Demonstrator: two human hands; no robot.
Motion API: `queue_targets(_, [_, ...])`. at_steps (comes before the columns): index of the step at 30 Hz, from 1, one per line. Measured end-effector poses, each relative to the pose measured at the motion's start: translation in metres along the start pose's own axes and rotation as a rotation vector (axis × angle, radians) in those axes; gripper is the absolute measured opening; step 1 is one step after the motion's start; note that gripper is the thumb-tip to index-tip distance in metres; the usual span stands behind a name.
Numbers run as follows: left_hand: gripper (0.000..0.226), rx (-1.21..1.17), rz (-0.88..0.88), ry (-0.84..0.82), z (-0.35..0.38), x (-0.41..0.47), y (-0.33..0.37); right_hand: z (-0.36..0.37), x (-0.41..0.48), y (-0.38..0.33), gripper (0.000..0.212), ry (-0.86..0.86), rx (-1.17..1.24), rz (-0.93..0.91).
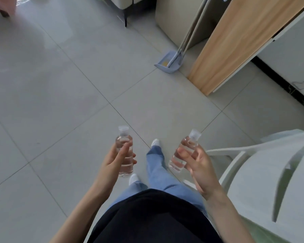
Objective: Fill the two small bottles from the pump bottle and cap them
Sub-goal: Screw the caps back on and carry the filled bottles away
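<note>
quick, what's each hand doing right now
Left hand: grips the left bottle.
Right hand: grips the right bottle.

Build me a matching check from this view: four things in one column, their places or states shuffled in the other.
Things
1. left bottle
2. right bottle
3. dustpan
4. chair

Places or states
A. on the floor beside the wooden panel
B. upright, capped, held in the left hand
C. white, at the right edge of view
D. tilted, capped, held in the right hand

Pairs: 1-B, 2-D, 3-A, 4-C
</note>
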State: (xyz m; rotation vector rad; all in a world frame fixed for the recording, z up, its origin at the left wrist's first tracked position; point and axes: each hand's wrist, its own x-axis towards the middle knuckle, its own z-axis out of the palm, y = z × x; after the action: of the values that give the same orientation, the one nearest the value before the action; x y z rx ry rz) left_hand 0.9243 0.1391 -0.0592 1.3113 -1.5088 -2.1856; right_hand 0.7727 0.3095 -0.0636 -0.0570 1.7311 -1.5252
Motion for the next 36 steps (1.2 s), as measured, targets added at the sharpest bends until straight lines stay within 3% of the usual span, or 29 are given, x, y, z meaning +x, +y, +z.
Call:
queue_targets(6, [0.032, 0.001, -0.018, 0.029, 0.037, 0.073, 0.037, -0.015, 0.081, -0.037, 0.046, -0.013, 0.016, 0.032])
queue_targets(13, [0.032, 0.006, 0.017, 0.032, 0.102, 0.156, 0.090, -0.058, 0.168, -0.098, 0.024, -0.029, -0.021, 0.009])
queue_targets(27, [0.032, 0.127, 0.010, -0.213, 0.207, 0.319, 0.179, -0.123, 0.288, -0.183, 0.031, 0.186, 0.089, -0.018])
queue_targets(31, [0.040, 0.142, 0.001, -0.258, 0.231, 0.366, 0.205, -0.130, 0.323, -0.200, 0.022, 0.233, 0.158, -0.019])
queue_targets(33, [0.042, 0.175, -0.032, -0.358, 0.268, 0.432, 0.241, -0.150, 0.372, -0.229, 0.023, 0.329, 0.138, -0.039])
queue_targets(36, [0.051, 0.186, -0.013, -0.376, 0.286, 0.444, 0.258, -0.150, 0.383, -0.247, 0.029, 0.322, 0.218, -0.051])
